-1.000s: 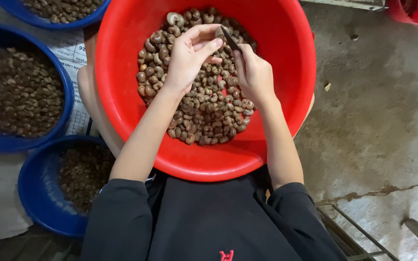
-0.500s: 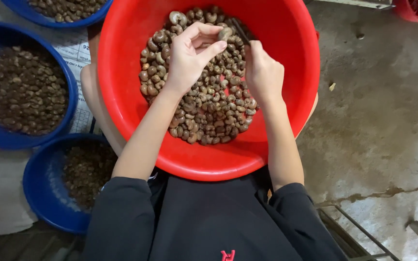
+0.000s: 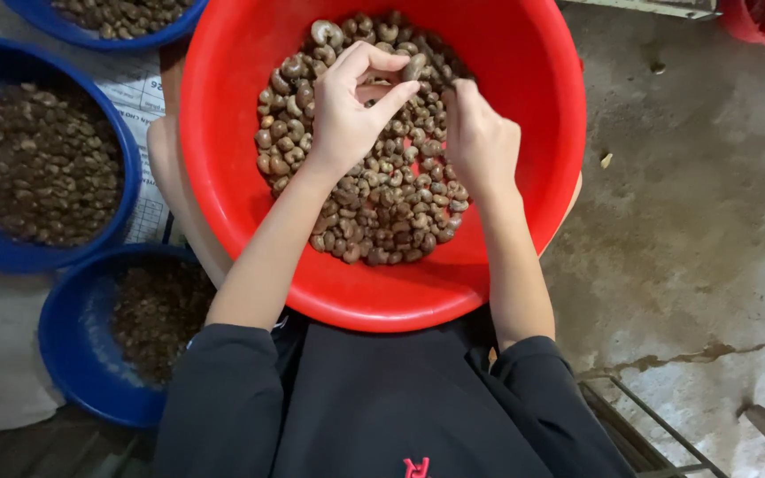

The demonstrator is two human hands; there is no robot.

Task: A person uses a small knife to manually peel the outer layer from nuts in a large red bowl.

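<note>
— Head view: left hand (image 3: 347, 115) pinching one pale cashew nut (image 3: 414, 65) between thumb and forefinger tips, remaining fingers curled loosely.

— Long axis of that nut?

— Roughly upright in frame, tilted a little, poking up past the fingertips toward the far rim.

— And the right hand (image 3: 480, 142)?

— Just beside, to the right and slightly nearer the body; fingers bunched downward, closed on something hidden. Cannot tell what. Fingertips nearly touching the left thumb.

— Nearer hand to the nut?

— Left, already gripping; right close alongside.

— Further out?

— Both hovering over the heap of nuts (image 3: 374, 195) inside the red basin (image 3: 524, 53), resting on the lap. Blue bowls (image 3: 126, 168) of darker pieces well apart, on the left.
</note>
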